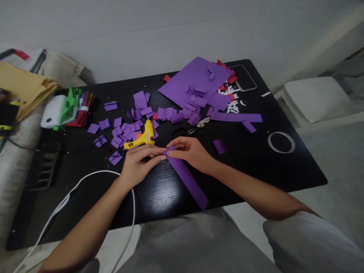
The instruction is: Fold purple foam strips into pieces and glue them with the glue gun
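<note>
A long purple paper strip [189,182] slants from between my hands down to the table's front edge. Its upper end is folded over, and both my hands meet there. My right hand [190,153] pinches that end between thumb and fingers. From the other side, my left hand [140,163] holds the same end with its fingertips pressed together. Just beyond my left hand lies a yellow glue gun [143,136] on its side. A pair of scissors [199,126] rests on the table behind my right hand, its handles dark against the black top.
Many small folded purple paper pieces [122,134] are scattered behind my hands. A large purple sheet [182,85] lies at the back, near a phone-like frame [244,77]. At right is a tape ring [281,142]. A white cable [99,172] passes under my left arm.
</note>
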{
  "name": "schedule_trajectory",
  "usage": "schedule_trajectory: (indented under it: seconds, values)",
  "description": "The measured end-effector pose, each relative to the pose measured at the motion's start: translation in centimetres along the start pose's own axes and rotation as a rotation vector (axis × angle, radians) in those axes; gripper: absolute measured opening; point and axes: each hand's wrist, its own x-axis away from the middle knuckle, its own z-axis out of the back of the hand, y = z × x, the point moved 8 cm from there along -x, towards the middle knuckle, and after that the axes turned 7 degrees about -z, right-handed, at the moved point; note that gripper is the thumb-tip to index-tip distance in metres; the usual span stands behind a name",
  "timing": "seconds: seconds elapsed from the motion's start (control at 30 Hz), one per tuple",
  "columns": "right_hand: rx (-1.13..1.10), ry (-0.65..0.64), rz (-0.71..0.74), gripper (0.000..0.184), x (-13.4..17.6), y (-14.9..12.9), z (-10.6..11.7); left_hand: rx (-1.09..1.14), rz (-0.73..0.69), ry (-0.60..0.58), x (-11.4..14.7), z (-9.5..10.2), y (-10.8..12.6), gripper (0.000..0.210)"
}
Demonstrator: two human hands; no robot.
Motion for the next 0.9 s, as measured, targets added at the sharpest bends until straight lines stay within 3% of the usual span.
schedule_trajectory:
  seconds: [0.9]
  values:
    - [0.060, -0.013, 0.001, 0.021, -0.07, -0.26, 0.21, 0.006, -0.012, 0.013, 0.09, 0.20, 0.06, 0.016]
